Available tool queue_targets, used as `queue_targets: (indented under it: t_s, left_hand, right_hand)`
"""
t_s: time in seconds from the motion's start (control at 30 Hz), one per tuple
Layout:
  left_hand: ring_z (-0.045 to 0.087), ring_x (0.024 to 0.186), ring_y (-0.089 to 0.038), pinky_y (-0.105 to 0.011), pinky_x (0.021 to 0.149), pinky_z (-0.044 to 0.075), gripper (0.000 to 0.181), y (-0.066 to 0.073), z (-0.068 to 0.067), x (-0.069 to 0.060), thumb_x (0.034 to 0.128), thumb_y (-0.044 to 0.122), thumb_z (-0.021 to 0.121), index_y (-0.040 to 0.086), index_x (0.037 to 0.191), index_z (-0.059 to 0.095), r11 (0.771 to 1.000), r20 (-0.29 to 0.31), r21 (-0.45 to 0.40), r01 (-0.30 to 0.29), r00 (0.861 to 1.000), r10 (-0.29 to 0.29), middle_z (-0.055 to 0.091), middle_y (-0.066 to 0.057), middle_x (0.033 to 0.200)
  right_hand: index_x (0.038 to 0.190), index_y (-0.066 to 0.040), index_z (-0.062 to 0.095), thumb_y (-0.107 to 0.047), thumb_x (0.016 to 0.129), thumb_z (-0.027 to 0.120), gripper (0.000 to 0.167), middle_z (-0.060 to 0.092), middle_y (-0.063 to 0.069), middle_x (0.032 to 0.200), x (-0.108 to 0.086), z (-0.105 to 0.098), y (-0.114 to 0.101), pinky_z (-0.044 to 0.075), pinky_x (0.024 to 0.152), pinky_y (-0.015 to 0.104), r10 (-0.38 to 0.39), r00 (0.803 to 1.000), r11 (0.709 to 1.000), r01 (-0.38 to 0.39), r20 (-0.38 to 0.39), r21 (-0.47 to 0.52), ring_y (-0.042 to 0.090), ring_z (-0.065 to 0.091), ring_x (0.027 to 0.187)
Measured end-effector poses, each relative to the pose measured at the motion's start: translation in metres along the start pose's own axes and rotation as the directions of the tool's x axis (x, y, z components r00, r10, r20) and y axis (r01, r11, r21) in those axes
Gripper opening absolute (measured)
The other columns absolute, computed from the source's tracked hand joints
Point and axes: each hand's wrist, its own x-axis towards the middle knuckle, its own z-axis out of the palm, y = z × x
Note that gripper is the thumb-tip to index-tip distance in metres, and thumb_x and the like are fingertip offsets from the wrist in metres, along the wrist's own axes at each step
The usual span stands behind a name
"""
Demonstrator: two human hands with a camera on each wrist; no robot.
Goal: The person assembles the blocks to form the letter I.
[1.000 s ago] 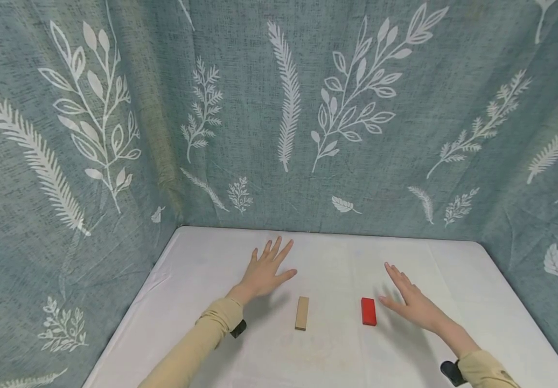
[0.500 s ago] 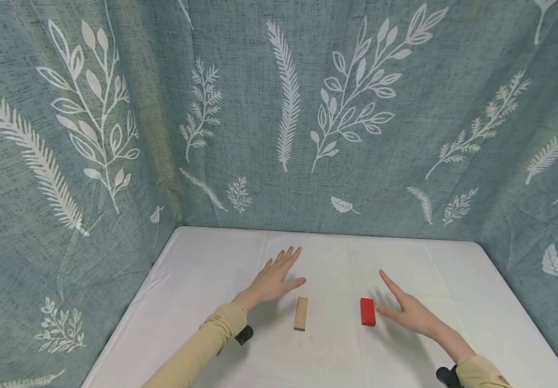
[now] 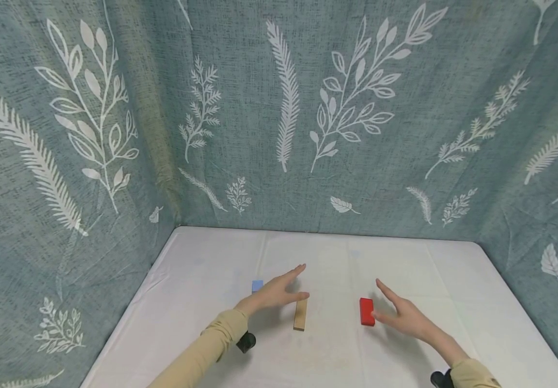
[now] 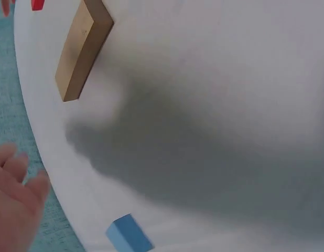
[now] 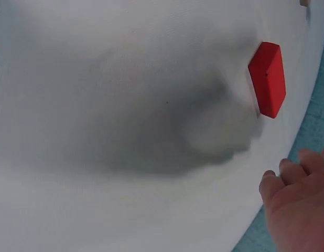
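In the head view my left hand [image 3: 275, 291] hovers over the table with its fingers straight, its thumb by the far end of a tan wooden block [image 3: 300, 317]. Partly hidden behind that hand is a blue block [image 3: 257, 285]; the left wrist view also shows this blue block [image 4: 129, 233]. My right hand [image 3: 406, 316] is held beside a red block [image 3: 366, 311], thumb overlapping its right edge. In the right wrist view a gap shows between the red block [image 5: 269, 80] and the hand [image 5: 301, 202]. Neither hand holds anything.
A white cloth [image 3: 327, 355] covers the table. Teal curtains [image 3: 240, 108] with white leaf prints stand behind and at both sides. Dark wrist cameras [image 3: 246, 341] sit under the tan sleeves [image 3: 211, 345].
My left hand has come nearer and to the right, uncovering the blue block. The right hand has shifted left and nearer, towards the red block. The blocks stay in place.
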Motion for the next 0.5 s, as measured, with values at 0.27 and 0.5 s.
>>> queue_targets:
  t_s: [0.27,0.5]
  left_hand:
    - [0.04,0.135,-0.037,-0.05,0.111,0.038,0.064,-0.018,0.009,-0.001,0.0917,0.029,0.062,0.001,0.144,0.037,0.996,0.043,-0.081,-0.035,0.998,0.039,0.038,-0.017,0.149]
    - [0.04,0.136,-0.033,-0.044,0.113,0.036,0.065,-0.029,0.018,-0.004,0.0897,0.026,0.065,-0.003,0.142,0.039,0.995,0.064,-0.087,-0.046,0.997,0.052,0.041,-0.017,0.148]
  right_hand:
    - [0.147,-0.002,0.031,-0.037,0.085,0.068,0.08,0.037,0.026,0.147,0.0,0.008,0.004,0.04,0.104,0.061,-0.008,1.0,1.0,0.008,-0.008,-0.011,0.047,0.035,0.134]
    - [0.14,0.002,0.041,-0.035,0.084,0.07,0.073,0.044,0.024,0.143,0.0,0.012,0.005,0.042,0.104,0.057,0.008,1.0,1.0,-0.008,-0.017,-0.011,0.044,0.041,0.131]
